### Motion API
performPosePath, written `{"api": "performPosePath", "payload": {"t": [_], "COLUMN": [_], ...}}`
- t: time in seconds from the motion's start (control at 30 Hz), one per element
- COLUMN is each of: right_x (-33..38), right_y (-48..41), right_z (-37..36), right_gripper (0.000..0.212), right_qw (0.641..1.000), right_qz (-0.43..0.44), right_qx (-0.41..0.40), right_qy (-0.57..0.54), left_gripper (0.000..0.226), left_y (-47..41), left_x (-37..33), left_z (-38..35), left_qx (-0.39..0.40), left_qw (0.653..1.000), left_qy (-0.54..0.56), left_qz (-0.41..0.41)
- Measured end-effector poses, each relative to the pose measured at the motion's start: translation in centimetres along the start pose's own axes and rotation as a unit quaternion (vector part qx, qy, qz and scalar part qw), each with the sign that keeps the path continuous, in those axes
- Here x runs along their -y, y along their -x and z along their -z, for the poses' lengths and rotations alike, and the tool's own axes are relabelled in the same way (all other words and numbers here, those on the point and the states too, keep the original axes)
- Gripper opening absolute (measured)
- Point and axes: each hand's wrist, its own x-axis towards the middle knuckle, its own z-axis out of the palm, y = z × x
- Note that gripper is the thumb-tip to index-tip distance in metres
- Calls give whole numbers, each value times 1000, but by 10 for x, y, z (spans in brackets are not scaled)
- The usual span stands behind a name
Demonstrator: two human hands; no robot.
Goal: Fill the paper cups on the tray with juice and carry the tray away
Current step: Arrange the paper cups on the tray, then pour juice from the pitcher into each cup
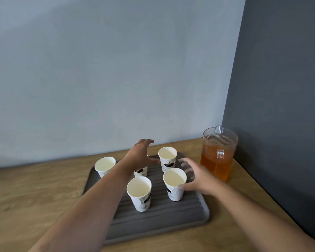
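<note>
While all five cups show pale insides with no orange in them, the pouring seems not yet begun, and the step in hand looks like setting the cups in order before the jug is lifted.

The far left cup (105, 165) stands at the back left corner of the grey ribbed tray (162, 217), close to its rim. The left hand (140, 154) hovers over the tray's middle, fingers spread and holding nothing. The middle cup (140, 172) is mostly hidden beneath it. The near left cup (139, 191) stands in front and the back cup (167, 157) further off. The right hand (195, 177) is also spread, its fingers blurred. Its thumb lies against the side of the near right cup (175, 184) but is not clamped round it. The jug (217, 157) of juice stands on the wooden table (25, 197), just beside the tray's right edge.

Empty paper cups tip easily, so each is best nudged low on its wall, leaving gaps wide enough for the spout. The far left one would sit safer moved inward from the rim.

The dark wall (280, 106) hems in the jug on the right, so there is little room to swing there. The table lies open to the left, and the tray's front strip is bare.
</note>
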Motion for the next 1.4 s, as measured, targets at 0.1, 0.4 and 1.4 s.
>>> {"api": "performPosePath", "payload": {"t": [0.1, 0.4, 1.4], "right_x": [14, 8, -84], "right_y": [14, 47, 30], "right_z": [5, 33, 84], "right_gripper": [71, 31, 44], "right_qw": [999, 976, 892], "right_qz": [9, -26, -89], "right_qx": [-47, -214, -337], "right_qy": [20, 23, -288], "left_gripper": [78, 75, 79], "left_y": [17, 26, -65], "left_x": [-7, -44, -142], "left_z": [7, -15, -117], "left_qx": [-6, 7, 141], "left_qw": [1000, 997, 942], "left_qy": [9, 31, 304], "left_qz": [-18, -76, -24]}}
